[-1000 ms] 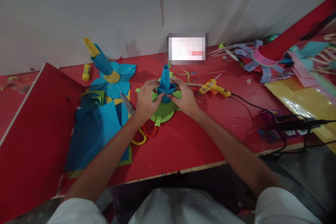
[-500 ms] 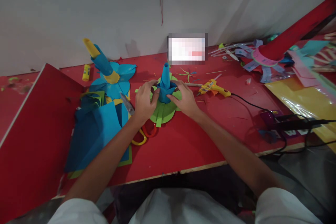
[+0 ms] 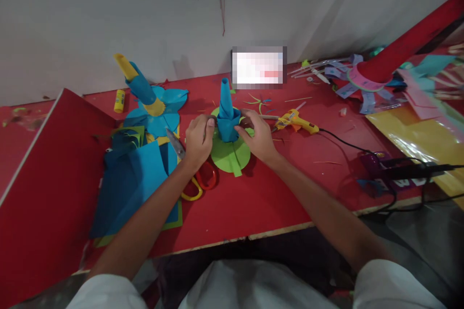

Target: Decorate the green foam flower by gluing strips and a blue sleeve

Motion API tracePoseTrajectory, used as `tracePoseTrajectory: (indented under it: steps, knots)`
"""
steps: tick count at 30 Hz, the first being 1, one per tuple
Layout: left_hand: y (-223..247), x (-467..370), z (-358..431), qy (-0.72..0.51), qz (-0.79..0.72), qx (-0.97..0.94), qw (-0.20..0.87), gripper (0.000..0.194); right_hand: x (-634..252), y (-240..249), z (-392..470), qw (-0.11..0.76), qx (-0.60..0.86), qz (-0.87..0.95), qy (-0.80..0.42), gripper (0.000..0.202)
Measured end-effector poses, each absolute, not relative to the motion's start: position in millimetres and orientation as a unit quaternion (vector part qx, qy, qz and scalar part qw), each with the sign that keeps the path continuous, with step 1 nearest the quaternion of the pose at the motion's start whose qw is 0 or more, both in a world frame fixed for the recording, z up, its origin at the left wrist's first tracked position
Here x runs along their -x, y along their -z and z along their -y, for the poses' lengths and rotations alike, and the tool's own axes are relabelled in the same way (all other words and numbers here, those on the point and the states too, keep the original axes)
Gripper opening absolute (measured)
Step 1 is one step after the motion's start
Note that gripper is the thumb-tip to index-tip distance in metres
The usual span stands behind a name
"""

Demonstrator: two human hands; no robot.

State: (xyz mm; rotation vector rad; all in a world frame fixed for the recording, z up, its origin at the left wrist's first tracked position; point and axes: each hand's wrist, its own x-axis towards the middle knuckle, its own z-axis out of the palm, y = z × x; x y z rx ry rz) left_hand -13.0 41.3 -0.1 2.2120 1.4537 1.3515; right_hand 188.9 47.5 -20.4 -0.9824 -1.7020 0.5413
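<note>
A blue paper flower (image 3: 228, 128) with a rolled cone standing up from its middle rests on a round green paper base (image 3: 226, 157). My left hand (image 3: 199, 140) is curled against its left side, with the thumb close to the forefinger; its fingertips are partly hidden behind the paper. On the other side my right hand (image 3: 258, 135) curves round the blue paper, thumb touching the front. Scissors (image 3: 206, 176) with red and yellow handles lie under my left wrist. Right of my hands is a yellow glue gun (image 3: 295, 121) with a black cord.
Blue paper sheets (image 3: 130, 188) lie at left beside an upright red board (image 3: 54, 183). Behind them stand a larger blue and yellow paper flower (image 3: 155, 106) and a glue stick (image 3: 119, 101). A blurred screen (image 3: 257, 67) leans on the wall. A red pole (image 3: 416, 38) rises at right.
The blue flower and green base have turned; the green strip in front has swung to the right. My left thumb has moved off the blue paper's front, back toward the forefinger.
</note>
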Motion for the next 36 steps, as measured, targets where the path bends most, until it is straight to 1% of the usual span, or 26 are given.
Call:
tracePoseTrajectory:
  steps: [4,7,11,14,18,22,26,32,36]
  knots:
    - [-1.6,13.1,-38.4,-0.479,-0.49,-0.724,0.077,0.028,-191.5,16.6,-47.8,0.545,0.418,0.689,-0.231,0.024]
    - [0.8,14.7,-42.6,-0.486,-0.5,-0.713,0.075,0.02,-193.1,15.1,-46.1,0.535,0.44,0.679,-0.244,0.021]
    - [10.0,17.5,-51.3,-0.421,-0.527,-0.734,0.08,0.031,-189.9,16.8,-42.2,0.476,0.431,0.696,-0.321,0.029]
    - [14.7,18.3,-53.3,-0.384,-0.546,-0.74,0.082,0.034,-185.4,17.3,-39.9,0.464,0.415,0.706,-0.337,0.033]
    - [11.7,16.9,-49.1,-0.41,-0.532,-0.738,0.069,0.036,-183.5,11.8,-37.3,0.476,0.411,0.706,-0.325,0.036]
    - [5.0,13.7,-45.0,-0.434,-0.505,-0.743,0.065,0.03,-185.9,6.8,-36.4,0.504,0.393,0.699,-0.322,0.036]
    - [2.3,11.7,-43.5,-0.445,-0.476,-0.754,0.076,0.031,-187.0,8.9,-38.1,0.529,0.367,0.69,-0.33,0.036]
    - [0.8,11.0,-42.3,-0.449,-0.466,-0.756,0.1,0.026,-186.4,11.4,-39.8,0.528,0.352,0.697,-0.332,0.037]
    - [-1.4,10.3,-41.9,-0.451,-0.467,-0.755,0.09,0.023,-186.3,8.6,-37.1,0.527,0.344,0.707,-0.323,0.037]
